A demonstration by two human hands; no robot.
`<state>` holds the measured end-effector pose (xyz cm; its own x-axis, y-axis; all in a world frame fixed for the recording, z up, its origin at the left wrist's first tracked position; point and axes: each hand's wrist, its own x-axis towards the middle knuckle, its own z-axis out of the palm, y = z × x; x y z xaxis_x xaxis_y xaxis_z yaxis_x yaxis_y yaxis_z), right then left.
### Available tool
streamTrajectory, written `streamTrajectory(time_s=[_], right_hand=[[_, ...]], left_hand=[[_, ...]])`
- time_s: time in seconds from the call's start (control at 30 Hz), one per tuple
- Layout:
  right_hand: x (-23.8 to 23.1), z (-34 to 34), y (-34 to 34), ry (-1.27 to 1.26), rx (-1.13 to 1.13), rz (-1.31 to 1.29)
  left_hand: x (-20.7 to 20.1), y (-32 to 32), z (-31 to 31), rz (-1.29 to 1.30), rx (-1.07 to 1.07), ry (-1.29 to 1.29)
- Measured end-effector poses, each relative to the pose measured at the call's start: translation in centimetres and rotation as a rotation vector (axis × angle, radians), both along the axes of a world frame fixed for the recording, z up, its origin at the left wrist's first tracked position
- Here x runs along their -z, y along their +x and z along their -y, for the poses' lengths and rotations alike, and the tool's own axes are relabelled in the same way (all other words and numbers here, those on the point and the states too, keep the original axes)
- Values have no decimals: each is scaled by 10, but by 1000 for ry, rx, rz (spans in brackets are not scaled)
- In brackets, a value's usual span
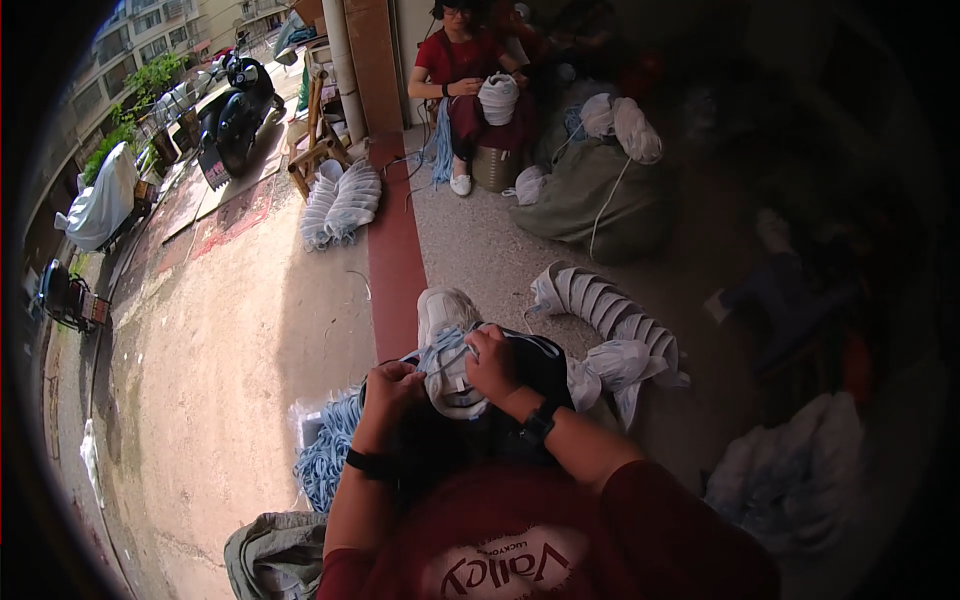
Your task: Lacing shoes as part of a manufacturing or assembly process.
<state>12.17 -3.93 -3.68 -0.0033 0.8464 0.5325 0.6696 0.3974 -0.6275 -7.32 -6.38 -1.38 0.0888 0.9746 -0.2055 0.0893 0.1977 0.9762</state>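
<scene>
A white shoe upper [458,398] lies on my lap, with pale blue shoelace [440,350] strung across its front. My left hand [393,385] is at the upper's left edge, thumb and fingers pinched on the lace. Over the right side of the upper, my right hand [488,362] is closed with its fingertips on the lace; the exact grip is partly hidden by the fingers. A white toe-shaped part [446,308] shows just beyond the laces. By my left forearm lies a heap of light blue shoelaces [335,455].
Nested white uppers [610,312] curve along the floor at right, beside a white bundle [618,365]. More uppers [342,203] lie ahead left near a wooden chair [318,150]. A seated person [470,85] holds stacked uppers beside a large green sack [605,205]. A scooter [235,115] stands outside.
</scene>
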Motion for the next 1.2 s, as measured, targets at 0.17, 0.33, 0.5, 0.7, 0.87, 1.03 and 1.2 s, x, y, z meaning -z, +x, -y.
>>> streamTrajectory(time_s=[0.17, 0.33, 0.5, 0.7, 0.87, 1.03, 1.2], right_hand=[[-25, -7, -4, 71, -271, 54], [-7, -15, -3, -16, -315, 96], [-7, -11, -13, -34, -320, 220], [-15, -10, -12, -162, -304, 274], [-16, -9, -11, -178, -304, 270], [-13, -9, -11, -175, -304, 244], [-14, -8, -11, -228, -292, 233]], left_hand=[[-2, 3, -5, 394, -82, -84], [-4, 4, -9, 521, -165, -209], [-1, 1, -9, 476, -139, -181], [7, 9, -25, 328, -56, -66], [20, 10, -28, 413, -71, -78], [29, 18, -40, 388, -92, -26], [39, 25, -49, 114, -232, 110]])
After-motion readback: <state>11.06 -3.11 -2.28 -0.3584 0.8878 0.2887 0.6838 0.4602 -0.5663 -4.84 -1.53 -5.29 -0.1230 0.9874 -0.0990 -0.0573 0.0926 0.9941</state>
